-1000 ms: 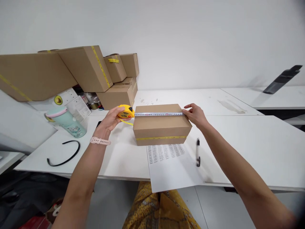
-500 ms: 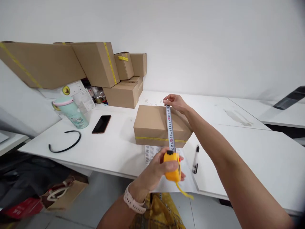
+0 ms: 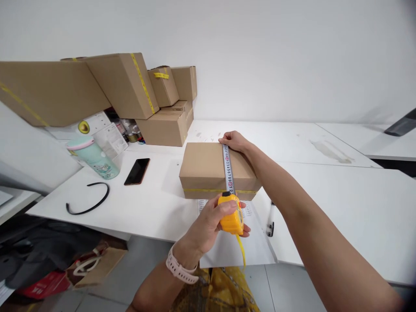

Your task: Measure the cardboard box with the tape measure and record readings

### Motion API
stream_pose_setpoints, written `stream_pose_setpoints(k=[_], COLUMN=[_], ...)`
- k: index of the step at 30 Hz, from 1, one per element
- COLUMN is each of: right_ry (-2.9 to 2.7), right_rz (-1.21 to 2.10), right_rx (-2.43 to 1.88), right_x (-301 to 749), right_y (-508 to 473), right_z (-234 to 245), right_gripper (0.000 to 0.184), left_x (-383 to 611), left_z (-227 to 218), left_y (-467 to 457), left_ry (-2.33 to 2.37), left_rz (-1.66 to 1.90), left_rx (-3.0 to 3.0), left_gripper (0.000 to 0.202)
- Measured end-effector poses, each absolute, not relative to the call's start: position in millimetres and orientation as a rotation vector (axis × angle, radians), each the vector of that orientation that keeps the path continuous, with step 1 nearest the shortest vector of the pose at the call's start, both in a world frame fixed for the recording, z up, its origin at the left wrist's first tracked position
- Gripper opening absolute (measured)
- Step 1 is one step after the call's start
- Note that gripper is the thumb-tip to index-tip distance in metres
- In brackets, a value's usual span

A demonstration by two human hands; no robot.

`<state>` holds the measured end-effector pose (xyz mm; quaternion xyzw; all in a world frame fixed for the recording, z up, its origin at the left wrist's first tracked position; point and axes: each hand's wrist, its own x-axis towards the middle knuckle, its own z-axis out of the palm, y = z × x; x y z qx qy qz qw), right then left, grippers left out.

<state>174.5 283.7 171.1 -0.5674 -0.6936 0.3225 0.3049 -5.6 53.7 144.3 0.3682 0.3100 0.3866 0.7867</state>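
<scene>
My left hand (image 3: 212, 219) is wrapped round a yellow tape measure (image 3: 231, 216), close in front of a cardboard box (image 3: 201, 160). From the case a silver blade (image 3: 228, 169) runs across the box's top to its far edge. There my right hand (image 3: 235, 141) pinches the blade's end between thumb and fingers. A yellow strap dangles below the case. Yellow tape (image 3: 198, 190) lines the box's front side. Partly under the box and my left hand lies a printed paper sheet (image 3: 256, 242).
Several cardboard boxes (image 3: 162, 125) are stacked at the back left. A mint tumbler (image 3: 95, 158), a phone (image 3: 137, 171) and a black curved band (image 3: 105, 195) lie or stand on the left of the white table. A pen (image 3: 270, 221) is beside the paper.
My left hand has moved the tape measure's case up towards the box, so less blade shows. My right hand stays at the far edge. The camera view has shifted slightly.
</scene>
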Motion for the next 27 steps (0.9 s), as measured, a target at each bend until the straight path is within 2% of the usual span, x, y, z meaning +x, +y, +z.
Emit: stream_pose_setpoints(k=[5,10,14,18,22,27], right_ry=[-1.906,-1.749,-1.405,-1.398,-1.600,-1.644], right_rz=[0.773,0.864,0.666,0.549,0.613,0.545], right_rx=[-1.475,-1.243,-1.161,-1.331,-1.413,-1.427], right_x=[175.0,189.3,231.7,266.9,262.3,241.5], right_y=[308.9,303.0,260.7,192.5,146.7,154.8], right_z=[157.5,169.8,172.8,140.3,118.6,152.4], right_gripper=[0.039,0.043,0.060,0.068,0.067,0.058], left_x=[0.1,-16.7,-64.4,-108.3,-118.5,-114.1], left_z=[144.4,148.8,140.0,119.4,108.5,135.4], left_y=[57.8,52.6,39.7,43.7,63.9,98.3], left_ry=[0.679,0.686,0.811,1.110,1.079,0.957], left_rz=[0.829,0.851,1.095,1.249,1.174,1.284], left_rx=[0.784,0.848,1.029,1.111,1.106,1.162], left_gripper=[0.060,0.055,0.067,0.071,0.068,0.064])
